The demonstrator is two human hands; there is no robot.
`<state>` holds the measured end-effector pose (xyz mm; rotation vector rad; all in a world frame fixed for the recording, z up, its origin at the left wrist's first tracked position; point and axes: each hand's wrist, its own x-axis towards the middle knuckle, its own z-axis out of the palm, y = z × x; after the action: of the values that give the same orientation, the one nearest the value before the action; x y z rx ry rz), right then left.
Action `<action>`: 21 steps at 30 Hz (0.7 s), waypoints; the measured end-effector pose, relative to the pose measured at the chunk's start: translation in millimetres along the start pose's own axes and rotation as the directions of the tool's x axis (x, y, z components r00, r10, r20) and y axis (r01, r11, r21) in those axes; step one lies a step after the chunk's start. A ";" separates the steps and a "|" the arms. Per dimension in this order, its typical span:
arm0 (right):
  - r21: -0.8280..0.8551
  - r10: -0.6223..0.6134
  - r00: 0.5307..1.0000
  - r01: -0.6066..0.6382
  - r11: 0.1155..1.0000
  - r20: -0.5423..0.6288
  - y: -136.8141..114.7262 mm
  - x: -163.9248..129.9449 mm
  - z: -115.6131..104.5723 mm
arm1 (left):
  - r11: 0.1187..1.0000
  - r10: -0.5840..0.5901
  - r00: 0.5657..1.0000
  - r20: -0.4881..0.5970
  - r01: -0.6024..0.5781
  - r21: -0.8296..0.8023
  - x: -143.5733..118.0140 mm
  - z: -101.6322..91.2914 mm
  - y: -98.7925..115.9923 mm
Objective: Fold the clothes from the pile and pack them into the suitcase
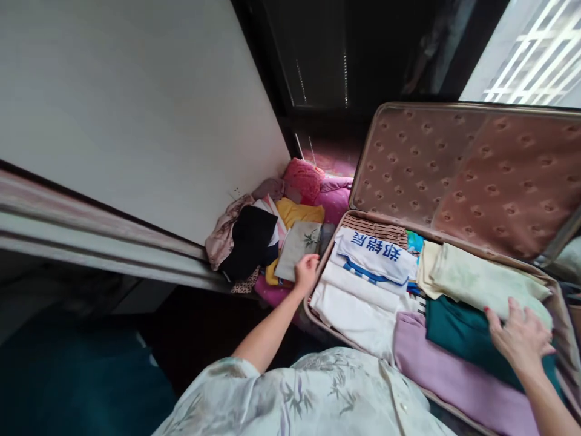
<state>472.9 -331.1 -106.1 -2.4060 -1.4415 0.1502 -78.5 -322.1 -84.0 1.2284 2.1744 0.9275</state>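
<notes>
My right hand (521,336) lies with fingers spread on a folded pale green garment (481,278) in the right half of an open suitcase (333,330). Beneath that garment is a dark teal folded garment (458,327), with a mauve one (445,363) nearer my body. My left hand (306,272), fingers curled together, is at the corner of a folded light grey garment with a leaf print (293,245), just outside the case. Whether its fingers grip anything is hidden. White folded clothes (358,309) and a white shirt with blue characters (376,253) fill the case's left half.
The pink patterned suitcase lid (417,163) stands raised at the back. Left of the case is a heap with a black garment (252,242), a yellow one (299,212) and pink cloth (304,178). A large pale panel (127,109) rises beside the heap.
</notes>
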 end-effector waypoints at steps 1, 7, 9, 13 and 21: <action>0.011 0.004 1.000 -0.004 1.000 0.003 -11.3 -16.7 0.7 | 0.993 -0.104 0.993 -0.047 0.106 0.049 16.9 -19.5 -28.0; 0.202 -0.293 0.944 0.261 0.944 0.150 -127.8 -122.1 9.6 | 0.904 -0.370 0.923 -0.101 0.383 0.191 67.6 -56.5 -142.8; 0.300 -0.391 0.904 0.330 0.895 0.173 -181.8 -154.1 13.1 | 0.888 -0.395 0.915 -0.080 0.402 0.222 72.2 -50.3 -157.5; 0.442 -0.588 0.773 0.453 0.774 0.238 -296.6 -205.9 28.3 | 0.883 -0.374 0.925 -0.061 0.375 0.281 76.7 -45.7 -168.0; 0.493 -0.621 0.532 0.380 0.783 0.576 -464.8 -245.2 112.4 | 0.954 -0.287 0.940 0.186 0.264 0.139 87.8 -52.3 -167.3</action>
<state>-63.5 -318.4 -76.1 -1.5850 -2.1867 1.1952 -248.9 -324.5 -181.0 0.9842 2.1830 0.5443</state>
